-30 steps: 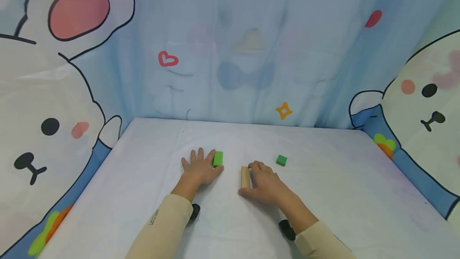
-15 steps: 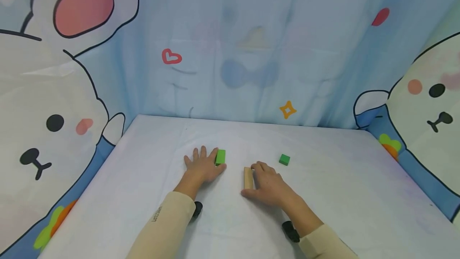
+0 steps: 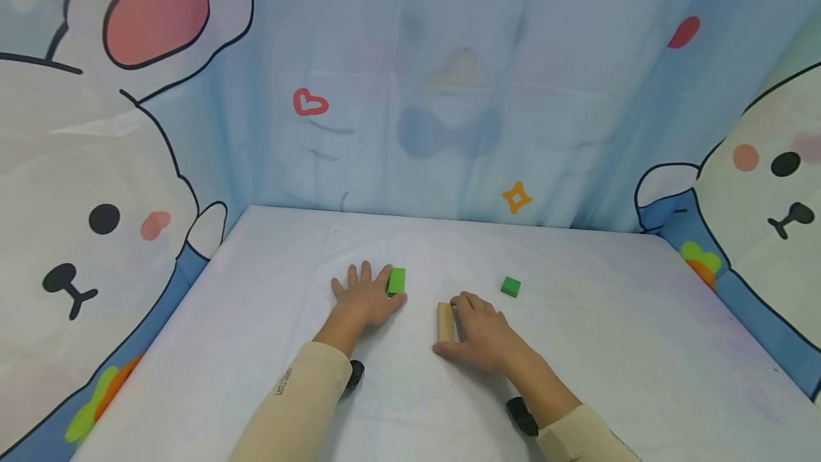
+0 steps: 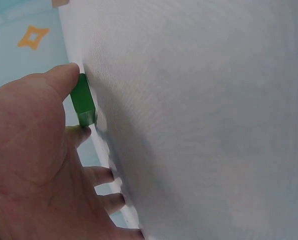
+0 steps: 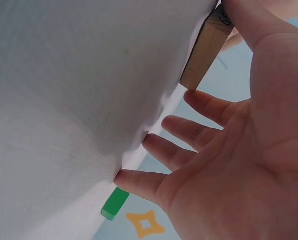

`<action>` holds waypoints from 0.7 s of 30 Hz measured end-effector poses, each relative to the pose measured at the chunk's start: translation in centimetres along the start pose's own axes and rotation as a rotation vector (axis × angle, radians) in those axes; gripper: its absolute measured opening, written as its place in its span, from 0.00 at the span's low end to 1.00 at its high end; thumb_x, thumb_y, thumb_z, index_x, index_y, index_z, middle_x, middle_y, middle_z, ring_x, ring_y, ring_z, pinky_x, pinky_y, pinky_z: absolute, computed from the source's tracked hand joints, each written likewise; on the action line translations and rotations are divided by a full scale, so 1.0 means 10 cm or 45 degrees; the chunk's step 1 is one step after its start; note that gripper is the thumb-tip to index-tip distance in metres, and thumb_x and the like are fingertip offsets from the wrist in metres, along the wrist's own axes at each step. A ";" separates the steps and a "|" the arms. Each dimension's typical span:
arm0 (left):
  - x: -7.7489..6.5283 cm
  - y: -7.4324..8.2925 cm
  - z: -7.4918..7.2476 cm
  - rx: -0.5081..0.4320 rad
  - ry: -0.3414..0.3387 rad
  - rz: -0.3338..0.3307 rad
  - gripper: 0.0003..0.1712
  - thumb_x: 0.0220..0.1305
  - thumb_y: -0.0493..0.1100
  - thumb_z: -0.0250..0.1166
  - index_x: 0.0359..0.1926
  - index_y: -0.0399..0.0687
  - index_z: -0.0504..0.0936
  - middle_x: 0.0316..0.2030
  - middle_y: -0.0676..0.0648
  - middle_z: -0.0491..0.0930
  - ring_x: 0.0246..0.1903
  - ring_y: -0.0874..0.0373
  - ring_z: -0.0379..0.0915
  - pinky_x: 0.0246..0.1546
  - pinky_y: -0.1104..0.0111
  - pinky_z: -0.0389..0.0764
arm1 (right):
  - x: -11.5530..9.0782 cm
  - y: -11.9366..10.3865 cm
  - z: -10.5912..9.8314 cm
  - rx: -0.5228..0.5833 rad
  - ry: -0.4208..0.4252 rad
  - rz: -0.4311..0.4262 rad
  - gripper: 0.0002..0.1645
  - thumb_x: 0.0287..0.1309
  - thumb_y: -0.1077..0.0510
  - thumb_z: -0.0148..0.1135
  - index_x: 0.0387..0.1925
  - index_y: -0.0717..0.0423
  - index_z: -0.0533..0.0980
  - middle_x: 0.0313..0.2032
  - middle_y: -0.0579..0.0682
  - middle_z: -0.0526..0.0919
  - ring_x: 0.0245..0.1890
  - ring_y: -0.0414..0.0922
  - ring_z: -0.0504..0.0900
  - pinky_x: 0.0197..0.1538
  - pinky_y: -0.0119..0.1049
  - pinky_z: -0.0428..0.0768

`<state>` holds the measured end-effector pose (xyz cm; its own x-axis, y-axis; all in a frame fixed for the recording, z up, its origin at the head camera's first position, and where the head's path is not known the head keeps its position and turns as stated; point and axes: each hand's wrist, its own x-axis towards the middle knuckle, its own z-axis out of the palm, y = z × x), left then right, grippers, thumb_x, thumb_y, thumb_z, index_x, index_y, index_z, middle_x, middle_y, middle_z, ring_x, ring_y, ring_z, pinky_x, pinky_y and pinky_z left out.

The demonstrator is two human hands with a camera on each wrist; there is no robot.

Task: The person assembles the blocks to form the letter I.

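My left hand (image 3: 367, 301) is on the white tabletop, thumb and index finger at opposite ends of a light green block (image 3: 397, 281). In the left wrist view those two fingers pinch the green block (image 4: 82, 100), while the others spread on the cloth. To the right, my right hand (image 3: 482, 334) holds a plain wooden block (image 3: 445, 322) lengthwise between thumb and index finger. The right wrist view has this wooden block (image 5: 205, 50) on the surface, a dark mark on its end; the remaining fingertips touch the cloth.
A smaller dark green block (image 3: 510, 286) lies beyond my right hand, apart from it. White cloth covers the table (image 3: 288, 255). Behind its far edge hangs a blue curtain (image 3: 372, 162) with cartoon prints.
The whole head view has shifted slightly, with everything appearing a little further right. Both hands keep their holds, and the blocks stay in the same places on the table.
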<state>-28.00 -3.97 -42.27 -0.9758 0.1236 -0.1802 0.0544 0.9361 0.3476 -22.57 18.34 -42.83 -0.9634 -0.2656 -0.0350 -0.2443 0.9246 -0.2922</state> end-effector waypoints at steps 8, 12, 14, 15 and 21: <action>0.02 -0.01 0.03 0.001 -0.001 -0.003 0.43 0.74 0.69 0.52 0.82 0.60 0.56 0.82 0.35 0.47 0.81 0.35 0.38 0.74 0.32 0.43 | -0.02 0.01 0.01 -0.002 -0.023 0.010 0.53 0.57 0.33 0.72 0.71 0.62 0.65 0.72 0.63 0.68 0.73 0.65 0.66 0.69 0.73 0.63; 0.03 -0.02 0.02 0.007 0.003 -0.001 0.43 0.74 0.69 0.52 0.82 0.60 0.56 0.82 0.36 0.47 0.81 0.35 0.38 0.74 0.32 0.43 | -0.02 0.01 0.01 -0.006 -0.028 0.004 0.54 0.57 0.32 0.72 0.72 0.62 0.65 0.73 0.63 0.68 0.74 0.65 0.65 0.69 0.73 0.62; 0.03 -0.02 0.02 0.010 0.008 0.001 0.43 0.74 0.69 0.51 0.82 0.60 0.56 0.82 0.36 0.47 0.81 0.35 0.38 0.74 0.31 0.43 | -0.02 0.02 0.01 -0.014 -0.025 -0.004 0.54 0.58 0.32 0.71 0.72 0.62 0.65 0.73 0.63 0.68 0.74 0.65 0.66 0.69 0.73 0.63; 0.03 -0.02 0.02 0.011 0.009 0.003 0.43 0.74 0.69 0.51 0.82 0.60 0.56 0.82 0.35 0.47 0.81 0.34 0.38 0.74 0.31 0.43 | -0.01 0.02 0.01 -0.018 -0.023 -0.009 0.54 0.58 0.32 0.71 0.72 0.62 0.65 0.72 0.63 0.69 0.73 0.64 0.66 0.69 0.73 0.63; 0.03 -0.02 0.03 0.003 0.002 0.012 0.43 0.74 0.69 0.51 0.82 0.60 0.55 0.82 0.35 0.46 0.81 0.34 0.37 0.74 0.31 0.42 | -0.02 0.03 0.02 -0.036 -0.018 -0.019 0.54 0.57 0.31 0.71 0.71 0.61 0.65 0.72 0.61 0.70 0.73 0.63 0.67 0.68 0.73 0.64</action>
<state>-28.28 -4.02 -42.67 -0.9756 0.1318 -0.1758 0.0639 0.9356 0.3471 -22.44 18.63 -43.06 -0.9580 -0.2834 -0.0444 -0.2622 0.9278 -0.2654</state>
